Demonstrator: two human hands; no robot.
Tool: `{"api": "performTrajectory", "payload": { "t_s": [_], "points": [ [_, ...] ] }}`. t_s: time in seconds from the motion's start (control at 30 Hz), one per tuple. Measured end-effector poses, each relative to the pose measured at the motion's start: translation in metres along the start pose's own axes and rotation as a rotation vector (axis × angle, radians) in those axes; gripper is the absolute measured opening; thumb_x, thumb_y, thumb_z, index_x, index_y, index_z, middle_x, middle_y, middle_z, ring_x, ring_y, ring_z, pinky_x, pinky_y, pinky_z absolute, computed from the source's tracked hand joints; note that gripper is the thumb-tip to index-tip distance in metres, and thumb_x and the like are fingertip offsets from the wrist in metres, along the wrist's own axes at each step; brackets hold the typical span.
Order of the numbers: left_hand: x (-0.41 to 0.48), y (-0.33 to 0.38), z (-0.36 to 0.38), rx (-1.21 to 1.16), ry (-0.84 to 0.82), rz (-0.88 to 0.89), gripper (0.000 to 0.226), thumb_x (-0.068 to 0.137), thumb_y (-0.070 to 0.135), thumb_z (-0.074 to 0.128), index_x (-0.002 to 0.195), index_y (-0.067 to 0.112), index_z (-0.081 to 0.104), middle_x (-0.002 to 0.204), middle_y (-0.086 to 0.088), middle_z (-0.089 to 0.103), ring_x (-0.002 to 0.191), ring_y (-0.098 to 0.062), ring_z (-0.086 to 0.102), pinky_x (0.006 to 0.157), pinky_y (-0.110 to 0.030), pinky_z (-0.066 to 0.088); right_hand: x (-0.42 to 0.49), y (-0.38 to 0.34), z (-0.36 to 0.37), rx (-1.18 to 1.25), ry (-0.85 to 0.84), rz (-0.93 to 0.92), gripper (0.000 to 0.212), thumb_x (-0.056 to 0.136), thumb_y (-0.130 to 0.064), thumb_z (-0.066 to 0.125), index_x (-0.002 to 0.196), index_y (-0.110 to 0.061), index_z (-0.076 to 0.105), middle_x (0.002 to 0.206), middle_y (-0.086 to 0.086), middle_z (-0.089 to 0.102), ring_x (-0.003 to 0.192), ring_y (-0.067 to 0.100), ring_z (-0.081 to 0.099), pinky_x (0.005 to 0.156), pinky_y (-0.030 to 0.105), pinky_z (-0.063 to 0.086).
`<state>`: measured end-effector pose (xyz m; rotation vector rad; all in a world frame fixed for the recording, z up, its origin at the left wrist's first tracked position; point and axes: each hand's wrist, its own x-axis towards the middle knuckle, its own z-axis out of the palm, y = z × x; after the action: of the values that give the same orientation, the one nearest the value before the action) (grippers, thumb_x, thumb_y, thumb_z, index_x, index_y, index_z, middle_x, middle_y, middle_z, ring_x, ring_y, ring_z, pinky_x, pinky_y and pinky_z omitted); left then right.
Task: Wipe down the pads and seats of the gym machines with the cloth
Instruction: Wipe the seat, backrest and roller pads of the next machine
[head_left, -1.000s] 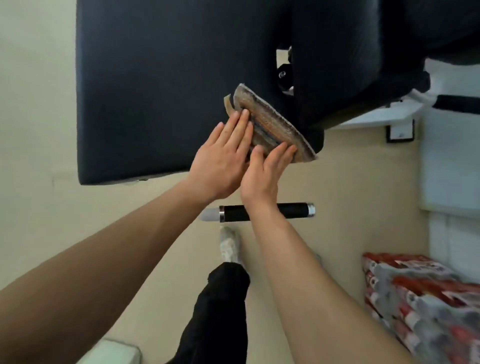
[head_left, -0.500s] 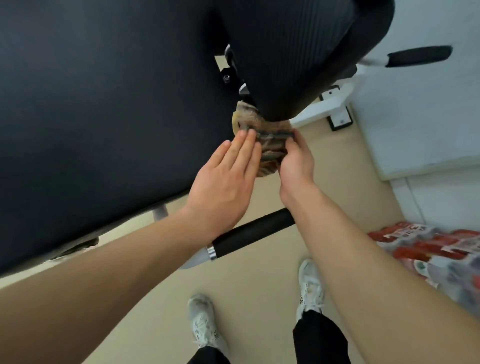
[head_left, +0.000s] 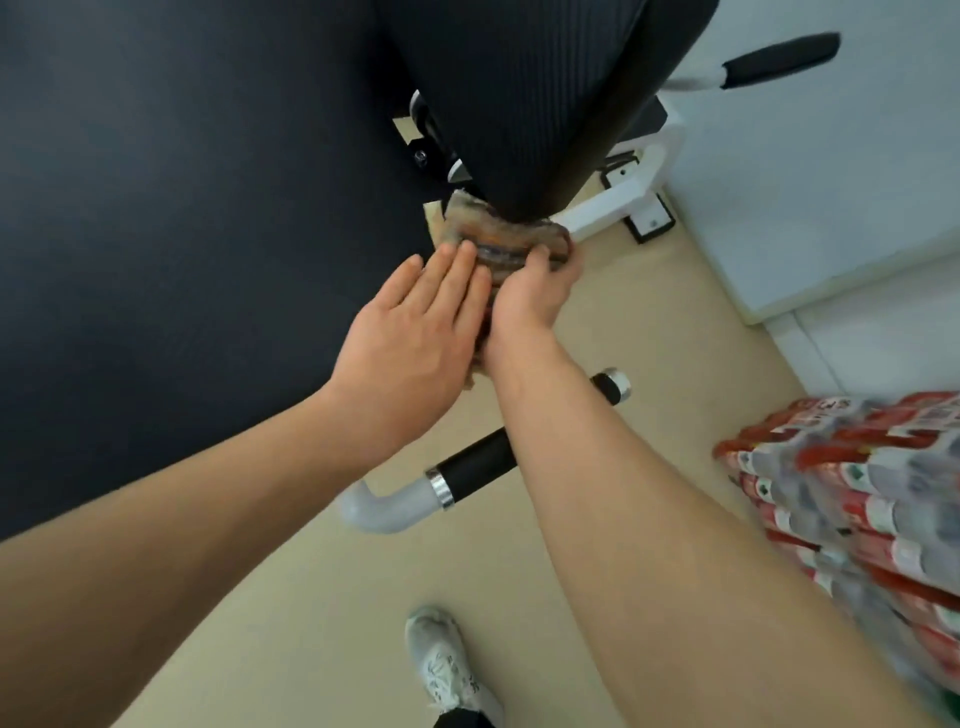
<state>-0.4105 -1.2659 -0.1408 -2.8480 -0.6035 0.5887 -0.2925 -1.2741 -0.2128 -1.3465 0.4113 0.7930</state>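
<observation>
The right hand (head_left: 530, 291) clutches the cloth (head_left: 498, 236) against the near tip of the ribbed pad (head_left: 524, 104), right of the big pad (head_left: 182, 208), the left hand (head_left: 415, 332) flat and open on the cloth's left edge, so this looks like mid-wipe, next calling for dragging the cloth along the pad.

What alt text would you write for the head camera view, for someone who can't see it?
Seen from above, a person's right hand grips a folded brownish cloth against the lower end of a black ribbed pad, while the left hand lies flat beside it. Below are a black-gripped handle and a white sneaker.
</observation>
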Motion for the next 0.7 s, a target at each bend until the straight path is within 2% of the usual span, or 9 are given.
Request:
{"api": "performTrajectory", "payload": {
  "t_s": [0.07, 0.13, 0.17, 0.27, 0.37, 0.43, 0.53, 0.63, 0.7],
  "points": [
    [-0.036, -0.019, -0.007, 0.029, -0.073, 0.025, 0.068, 0.094, 0.032, 0.0, 0.158, 0.008, -0.003, 0.166, -0.017, -0.006, 0.154, -0.031, -0.001, 0.125, -0.047, 0.005, -0.046, 0.025, 0.006, 0.029, -0.047, 0.02, 0.053, 0.098, -0.032, 0.043, 0.144, -0.049, 0.024, 0.15, 0.006, 0.044, 0.131, 0.029, 0.052, 0.111, 0.056, 0.042],
    [-0.051, -0.034, -0.01, 0.033, -0.134, 0.057, 0.069, 0.095, 0.034, 0.008, 0.159, 0.012, -0.006, 0.166, -0.014, -0.009, 0.154, -0.029, -0.004, 0.125, -0.047, 0.003, -0.073, 0.037, 0.01, 0.061, -0.108, 0.087, 0.056, 0.098, -0.037, 0.041, 0.144, -0.055, 0.016, 0.155, 0.004, 0.039, 0.136, 0.029, 0.048, 0.114, 0.057, 0.037],
    [-0.047, -0.039, -0.011, 0.027, -0.124, 0.062, 0.068, 0.097, 0.036, 0.01, 0.159, 0.012, -0.005, 0.167, -0.013, -0.007, 0.155, -0.028, -0.003, 0.125, -0.047, 0.004, -0.072, 0.035, 0.011, 0.101, -0.108, 0.109, 0.054, 0.1, -0.036, 0.039, 0.146, -0.05, 0.017, 0.153, 0.006, 0.04, 0.135, 0.03, 0.049, 0.112, 0.055, 0.04],
    [-0.001, -0.035, -0.01, -0.041, -0.048, 0.085, 0.067, 0.102, 0.046, 0.01, 0.159, 0.012, 0.004, 0.167, -0.013, 0.002, 0.155, -0.029, 0.005, 0.125, -0.047, 0.008, -0.03, 0.007, 0.01, 0.203, 0.03, 0.093, 0.046, 0.105, -0.029, 0.035, 0.149, -0.03, 0.025, 0.145, 0.016, 0.045, 0.127, 0.036, 0.053, 0.106, 0.056, 0.046],
    [0.042, -0.025, -0.006, -0.076, -0.064, 0.094, 0.068, 0.102, 0.049, 0.007, 0.159, 0.013, 0.002, 0.168, -0.012, 0.0, 0.155, -0.026, 0.0, 0.126, -0.045, 0.004, -0.008, -0.001, 0.004, 0.21, 0.057, 0.065, 0.039, 0.106, -0.03, 0.031, 0.144, -0.024, 0.037, 0.137, 0.017, 0.055, 0.121, 0.035, 0.058, 0.106, 0.054, 0.048],
    [0.033, -0.032, -0.005, -0.029, -0.077, 0.11, 0.069, 0.101, 0.049, 0.001, 0.159, 0.012, 0.0, 0.167, -0.011, -0.003, 0.155, -0.025, -0.002, 0.126, -0.044, 0.003, -0.018, 0.002, 0.011, 0.197, 0.077, 0.065, 0.035, 0.105, -0.029, 0.033, 0.139, -0.023, 0.039, 0.134, 0.016, 0.057, 0.118, 0.035, 0.06, 0.104, 0.054, 0.049],
    [-0.03, -0.063, -0.004, 0.029, -0.066, 0.153, 0.073, 0.098, 0.048, -0.003, 0.159, 0.01, 0.005, 0.167, -0.011, 0.003, 0.155, -0.025, 0.006, 0.125, -0.047, 0.008, -0.059, 0.015, 0.029, 0.052, 0.171, 0.086, 0.048, 0.098, -0.03, 0.04, 0.145, -0.028, 0.031, 0.145, 0.01, 0.047, 0.128, 0.035, 0.05, 0.11, 0.057, 0.039],
    [-0.086, -0.099, -0.005, 0.065, -0.105, 0.16, 0.068, 0.101, 0.048, 0.004, 0.159, 0.012, 0.006, 0.167, -0.008, 0.002, 0.154, -0.022, 0.003, 0.124, -0.046, 0.008, -0.11, 0.031, 0.04, -0.098, 0.136, 0.074, 0.066, 0.102, -0.031, 0.038, 0.159, -0.025, 0.005, 0.165, 0.001, 0.016, 0.145, 0.03, 0.026, 0.121, 0.05, 0.021],
    [-0.081, -0.104, -0.007, 0.051, -0.157, 0.17, 0.069, 0.1, 0.049, 0.001, 0.159, 0.013, 0.0, 0.167, -0.008, -0.005, 0.155, -0.021, -0.003, 0.124, -0.045, 0.004, -0.109, 0.035, 0.044, -0.077, 0.186, 0.076, 0.065, 0.104, -0.03, 0.036, 0.16, -0.021, 0.005, 0.166, 0.003, 0.014, 0.147, 0.032, 0.024, 0.12, 0.051, 0.023]
  ]
}}
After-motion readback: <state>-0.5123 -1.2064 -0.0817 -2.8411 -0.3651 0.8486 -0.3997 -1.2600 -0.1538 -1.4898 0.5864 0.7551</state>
